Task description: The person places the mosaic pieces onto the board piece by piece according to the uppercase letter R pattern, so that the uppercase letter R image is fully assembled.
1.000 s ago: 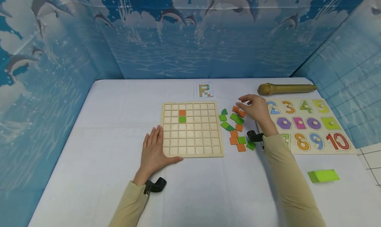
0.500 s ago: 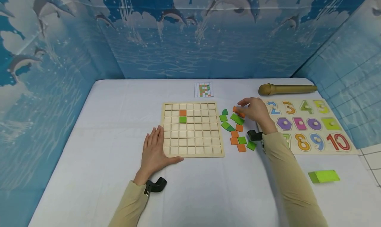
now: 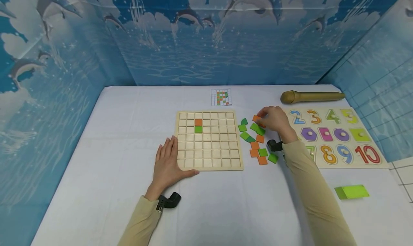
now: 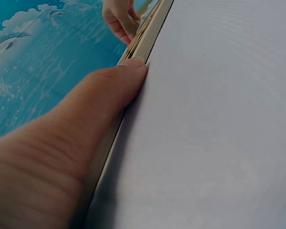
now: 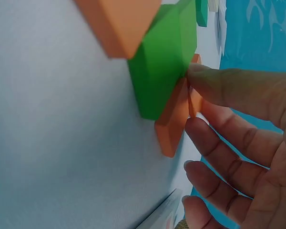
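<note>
A square wooden grid board (image 3: 206, 154) lies on the white table, an orange tile (image 3: 198, 122) directly above a green tile (image 3: 198, 129) in its cells. My left hand (image 3: 166, 167) rests at its lower left corner, fingers straight along the left side; the thumb (image 4: 119, 78) presses the front edge. Right of the board are loose orange and green tiles, some with a curved side. At their far end my right hand (image 3: 275, 120) pinches an orange tile (image 5: 196, 99) between thumb and fingers. Another orange tile (image 5: 171, 121) and a green tile (image 5: 157, 71) lie close beside it.
A small card (image 3: 221, 97) with a coloured grid pattern lies behind the board. To the right are a number-and-shape puzzle board (image 3: 338, 160), a brown club-shaped stick (image 3: 317, 96) and a light green block (image 3: 351, 192). Dolphin-print curtains (image 3: 193, 56) stand around the table.
My right hand has come down onto the far orange tiles, and its thumb and fingers have closed in on one. The left hand has stayed at the board's corner.
</note>
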Available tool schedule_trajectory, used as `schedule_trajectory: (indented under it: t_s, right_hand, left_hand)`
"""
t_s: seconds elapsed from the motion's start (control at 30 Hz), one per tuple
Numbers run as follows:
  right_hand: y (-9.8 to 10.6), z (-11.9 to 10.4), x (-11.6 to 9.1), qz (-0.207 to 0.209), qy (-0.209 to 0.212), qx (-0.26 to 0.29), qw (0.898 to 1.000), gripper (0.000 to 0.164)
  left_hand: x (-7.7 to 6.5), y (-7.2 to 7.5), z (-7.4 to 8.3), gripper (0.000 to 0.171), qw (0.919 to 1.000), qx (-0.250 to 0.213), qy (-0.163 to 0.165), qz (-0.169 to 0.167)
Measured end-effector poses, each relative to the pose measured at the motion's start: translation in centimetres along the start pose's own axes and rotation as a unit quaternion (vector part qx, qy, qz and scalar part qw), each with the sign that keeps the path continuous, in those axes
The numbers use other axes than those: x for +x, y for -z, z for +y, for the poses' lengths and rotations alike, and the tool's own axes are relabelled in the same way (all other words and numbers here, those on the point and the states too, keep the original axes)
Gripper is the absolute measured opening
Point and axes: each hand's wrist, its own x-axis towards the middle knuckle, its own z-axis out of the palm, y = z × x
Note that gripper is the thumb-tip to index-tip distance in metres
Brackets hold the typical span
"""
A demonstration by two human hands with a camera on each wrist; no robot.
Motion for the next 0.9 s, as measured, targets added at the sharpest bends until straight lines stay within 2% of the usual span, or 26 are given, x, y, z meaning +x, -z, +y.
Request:
schedule_trajectory:
  t_s: [0.27, 0.53, 0.73, 0.9]
  right_hand:
    - [-0.2, -0.2, -0.1, 0.001, 0.007, 0.024, 1.000, 0.024]
    - [-1.2, -1.4, -0.7, 0.057, 0.057, 0.051, 0.996, 0.020]
    - [-2.6, -4.4, -1.1, 0.086, 0.130, 0.096, 0.983, 0.018]
    - [-4.1, -7.5, -1.5, 0.073, 0.168, 0.133, 0.974, 0.016]
  left_hand:
    - [0.0, 0.0, 0.0, 0.128, 1.0000, -0.002, -0.001, 0.002]
    - [0.0, 0.0, 0.0, 0.128, 1.0000, -0.002, -0.004, 0.008]
    - [0.0, 0.0, 0.0, 0.129, 1.0000, -0.001, 0.000, 0.000]
    - [0.0, -0.1, 0.0, 0.129, 1.0000, 0.000, 0.000, 0.000]
